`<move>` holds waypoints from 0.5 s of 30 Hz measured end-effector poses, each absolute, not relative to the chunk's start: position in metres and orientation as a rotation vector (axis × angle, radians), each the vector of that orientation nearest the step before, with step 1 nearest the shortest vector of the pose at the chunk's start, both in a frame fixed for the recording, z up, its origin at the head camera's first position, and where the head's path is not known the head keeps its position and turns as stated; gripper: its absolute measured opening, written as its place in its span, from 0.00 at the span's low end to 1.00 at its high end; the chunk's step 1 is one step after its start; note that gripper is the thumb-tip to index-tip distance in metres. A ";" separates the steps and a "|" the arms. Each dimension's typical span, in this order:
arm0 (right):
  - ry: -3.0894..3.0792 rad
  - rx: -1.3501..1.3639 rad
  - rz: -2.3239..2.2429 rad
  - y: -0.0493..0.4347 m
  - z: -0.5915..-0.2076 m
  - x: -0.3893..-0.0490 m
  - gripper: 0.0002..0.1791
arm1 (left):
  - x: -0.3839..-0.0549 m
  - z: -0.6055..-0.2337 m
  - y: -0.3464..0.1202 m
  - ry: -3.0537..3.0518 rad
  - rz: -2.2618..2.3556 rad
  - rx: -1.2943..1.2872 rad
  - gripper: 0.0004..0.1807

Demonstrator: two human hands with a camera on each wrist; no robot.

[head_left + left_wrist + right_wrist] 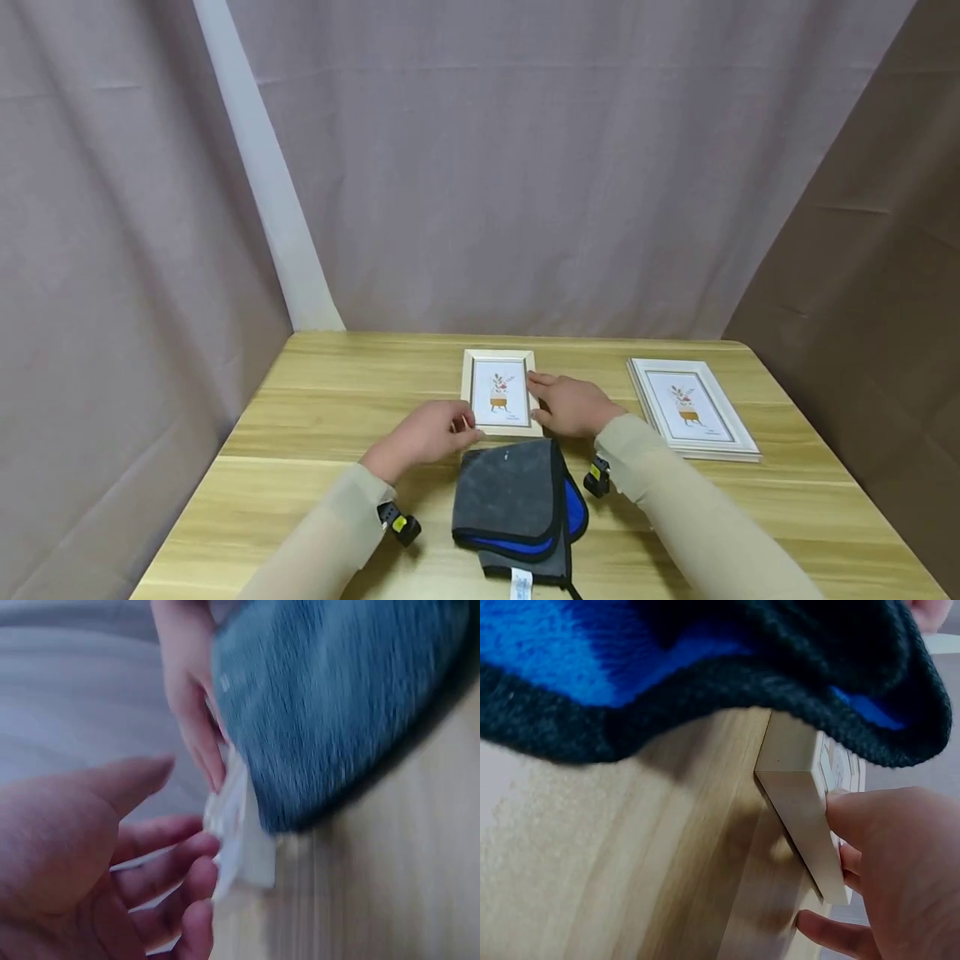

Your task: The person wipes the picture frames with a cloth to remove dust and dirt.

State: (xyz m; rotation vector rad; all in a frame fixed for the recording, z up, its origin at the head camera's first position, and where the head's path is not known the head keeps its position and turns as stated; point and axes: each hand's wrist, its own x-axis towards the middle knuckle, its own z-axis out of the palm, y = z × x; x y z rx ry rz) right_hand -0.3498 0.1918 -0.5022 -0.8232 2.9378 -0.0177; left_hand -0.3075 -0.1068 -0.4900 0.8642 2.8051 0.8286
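A light wood-coloured picture frame (501, 432) with a plant-pot print lies face up on the table beyond a folded cloth. At its lower left corner is my left hand (433, 432), thumb apart from the fingers, fingertips right at the frame's edge. My right hand (573, 405) rests along the right edge. In the right wrist view the thumb of the right hand (907, 847) touches the front of the frame (791, 810), and one finger reaches down beside it. The grey cloth (506, 492), blue inside with black edging, lies between the forearms.
A stack of white picture frames (731, 408) lies at the right of the wooden table (300, 467), its top one showing a similar print. Grey curtains (487, 183) hang behind and at the sides. A white label (521, 585) sticks out from the cloth's near edge.
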 end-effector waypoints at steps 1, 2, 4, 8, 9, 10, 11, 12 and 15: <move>2.942 -0.825 -0.013 0.192 -0.501 -0.349 0.37 | -0.304 -0.489 -0.105 2.778 0.819 0.920 0.10; 2.944 -0.824 -0.009 0.192 -0.500 -0.348 0.37 | -0.300 -0.488 -0.102 2.764 0.801 0.969 0.10; 2.951 -0.824 -0.008 0.192 -0.497 -0.347 0.36 | -0.294 -0.487 -0.097 2.768 0.737 1.044 0.11; 2.955 -0.826 -0.038 0.188 -0.491 -0.347 0.36 | -0.284 -0.487 -0.088 2.819 0.529 1.091 0.18; 2.953 -0.828 -0.045 0.187 -0.491 -0.347 0.36 | -0.282 -0.489 -0.086 2.826 0.486 1.092 0.20; 2.952 -0.833 -0.050 0.186 -0.491 -0.347 0.36 | -0.280 -0.490 -0.086 2.833 0.446 1.095 0.21; 2.951 -0.838 -0.050 0.185 -0.491 -0.347 0.36 | -0.279 -0.492 -0.085 2.837 0.422 1.105 0.21; 2.947 -0.837 -0.047 0.184 -0.492 -0.347 0.36 | -0.278 -0.494 -0.086 2.844 0.401 1.112 0.21; 2.943 -0.837 -0.043 0.182 -0.494 -0.348 0.37 | -0.275 -0.500 -0.088 2.838 0.409 1.154 0.15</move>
